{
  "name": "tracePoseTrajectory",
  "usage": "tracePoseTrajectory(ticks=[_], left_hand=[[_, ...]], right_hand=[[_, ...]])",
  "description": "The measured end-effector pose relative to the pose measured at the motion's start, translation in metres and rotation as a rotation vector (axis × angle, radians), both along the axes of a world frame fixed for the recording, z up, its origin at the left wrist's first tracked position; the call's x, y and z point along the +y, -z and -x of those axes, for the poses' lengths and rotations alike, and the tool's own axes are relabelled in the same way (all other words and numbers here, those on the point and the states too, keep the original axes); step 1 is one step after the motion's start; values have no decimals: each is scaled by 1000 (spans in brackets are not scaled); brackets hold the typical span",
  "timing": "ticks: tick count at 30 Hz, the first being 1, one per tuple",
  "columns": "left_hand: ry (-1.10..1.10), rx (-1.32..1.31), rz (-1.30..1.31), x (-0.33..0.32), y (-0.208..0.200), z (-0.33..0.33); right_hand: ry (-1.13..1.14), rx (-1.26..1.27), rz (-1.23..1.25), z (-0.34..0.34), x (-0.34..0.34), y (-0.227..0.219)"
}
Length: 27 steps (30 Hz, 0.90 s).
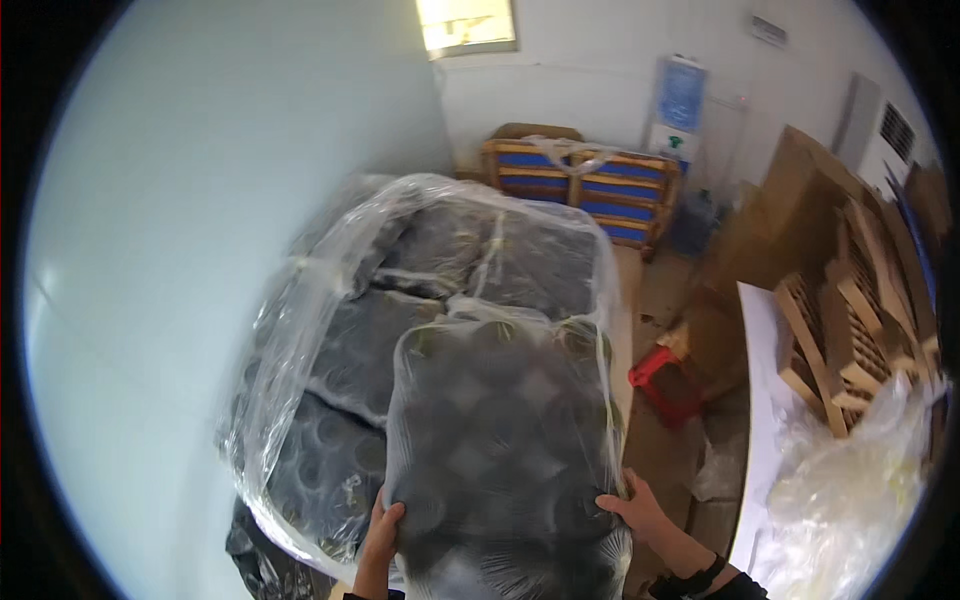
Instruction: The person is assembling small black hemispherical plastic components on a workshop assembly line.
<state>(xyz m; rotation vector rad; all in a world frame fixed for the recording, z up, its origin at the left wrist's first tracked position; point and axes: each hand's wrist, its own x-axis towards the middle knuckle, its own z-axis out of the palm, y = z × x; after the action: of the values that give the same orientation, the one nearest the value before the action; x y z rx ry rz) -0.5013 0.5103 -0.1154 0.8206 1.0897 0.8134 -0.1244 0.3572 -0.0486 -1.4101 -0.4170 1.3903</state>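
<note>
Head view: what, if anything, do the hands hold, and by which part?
The left hand and right hand hold a plastic-wrapped bundle by its opposite sides.

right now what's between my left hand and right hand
In the head view, a plastic-wrapped bundle lies between the left hand and right hand, dark round shapes showing through.

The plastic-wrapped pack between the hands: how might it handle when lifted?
The plastic-wrapped pack would probably move as one block, its dark round shapes enclosed together. Its creased film might slip. Being bulky, it seems awkward for one hand; left hand and right hand hold opposite sides.
</note>
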Motion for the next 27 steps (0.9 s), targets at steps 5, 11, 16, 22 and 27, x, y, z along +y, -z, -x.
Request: tracePoseTrajectory(ticks=[5, 11, 16, 22, 27], left_hand=[[166, -39, -89, -29, -37, -55], [281, -63, -123, -86, -101, -115], [445, -58, -49, -144, -147, -171], [802, -310, -131, -235, -200, -261], [1001, -351, -231, -320, -238, -349]], right_hand=[[211, -21, -128, -26, -97, -24], [370, -197, -193, -36, -225, -89], [629, -157, -293, -14, -347, -127], [927, -273, -350, 15, -482, -157], [1136, -602, -307, 25, -570, -182]])
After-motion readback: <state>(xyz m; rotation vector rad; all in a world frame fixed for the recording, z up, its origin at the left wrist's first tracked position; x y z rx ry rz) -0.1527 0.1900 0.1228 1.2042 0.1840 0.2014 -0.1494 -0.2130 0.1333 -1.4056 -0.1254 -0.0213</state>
